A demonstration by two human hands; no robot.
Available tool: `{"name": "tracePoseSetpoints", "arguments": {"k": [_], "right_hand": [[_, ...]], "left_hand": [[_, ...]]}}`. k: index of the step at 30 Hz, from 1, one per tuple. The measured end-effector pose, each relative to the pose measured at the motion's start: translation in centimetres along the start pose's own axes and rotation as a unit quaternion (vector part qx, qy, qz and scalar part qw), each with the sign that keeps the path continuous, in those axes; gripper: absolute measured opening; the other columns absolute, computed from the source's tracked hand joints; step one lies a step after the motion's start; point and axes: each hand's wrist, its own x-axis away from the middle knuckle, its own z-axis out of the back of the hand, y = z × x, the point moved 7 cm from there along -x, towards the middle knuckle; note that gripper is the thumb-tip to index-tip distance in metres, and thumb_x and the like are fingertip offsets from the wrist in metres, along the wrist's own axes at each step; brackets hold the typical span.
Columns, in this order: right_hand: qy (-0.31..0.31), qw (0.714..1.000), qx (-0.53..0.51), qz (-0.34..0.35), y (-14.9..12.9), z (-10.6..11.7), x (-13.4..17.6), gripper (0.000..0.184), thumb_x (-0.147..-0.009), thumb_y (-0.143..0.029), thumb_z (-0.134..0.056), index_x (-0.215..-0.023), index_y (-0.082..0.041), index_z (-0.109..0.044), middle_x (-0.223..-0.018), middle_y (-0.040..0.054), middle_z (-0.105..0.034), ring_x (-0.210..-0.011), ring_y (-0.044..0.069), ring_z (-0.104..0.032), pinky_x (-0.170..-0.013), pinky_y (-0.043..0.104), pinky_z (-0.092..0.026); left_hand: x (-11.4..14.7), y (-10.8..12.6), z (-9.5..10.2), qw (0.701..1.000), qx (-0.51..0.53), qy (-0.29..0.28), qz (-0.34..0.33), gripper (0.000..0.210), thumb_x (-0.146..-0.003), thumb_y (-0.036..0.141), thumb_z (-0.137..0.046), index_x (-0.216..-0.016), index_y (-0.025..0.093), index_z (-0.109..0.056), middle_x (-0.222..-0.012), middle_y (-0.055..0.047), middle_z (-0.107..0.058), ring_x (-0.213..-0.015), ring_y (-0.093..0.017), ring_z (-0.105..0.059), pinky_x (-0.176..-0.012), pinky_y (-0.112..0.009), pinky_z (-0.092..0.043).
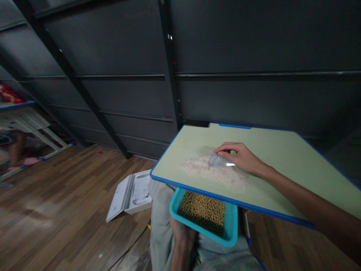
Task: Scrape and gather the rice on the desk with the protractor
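The right hand (pixel 239 154) pinched a clear plastic protractor (pixel 216 162), likely light, stiff, best rim-held; the left hand (pixel 183 232), fingers hidden, supported a rectangular turquoise plastic tray (pixel 231 229).

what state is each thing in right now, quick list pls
White box, open on the floor
Table, partly covered with grains
Pale grains, spread in a loose patch
Clear plastic piece, held in right hand
Teal tray, holding beans, left hand beneath, fingers hidden
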Motion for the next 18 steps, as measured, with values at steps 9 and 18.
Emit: {"name": "tracePoseSetpoints", "arguments": {"k": [9,18], "right_hand": [[-0.012,1.0,-0.015,0.02,-1.4,-0.9,0.4,0.018,-0.096,-0.023,-0.06,-0.103,-0.022,-0.077,-0.1,0.0057,-0.075,-0.093,0.019,-0.068,-0.083,0.036,-0.051],[-0.013,0.999,-0.031,0.027,-2.3,-1.1,0.6,0.018,-0.096,-0.025,-0.062,-0.103,-0.022,-0.078,-0.098,0.0065,-0.076,-0.088,0.018,-0.068,-0.076,0.033,-0.052]], "left_hand": [[0.1,0.1,-0.1,1.0,0.01,-0.009,-0.007,0.031,-0.083,0.027,-0.056,-0.102,0.016,-0.077,-0.095,-0.009,-0.079,-0.098,-0.028,-0.073,-0.098,-0.044,-0.053],[0.4,0.2,-0.2,1.0,0.001,-0.001,-0.002,0.032,-0.084,0.024,-0.054,-0.106,0.015,-0.075,-0.092,-0.009,-0.079,-0.093,-0.026,-0.074,-0.095,-0.043,-0.054]]}}
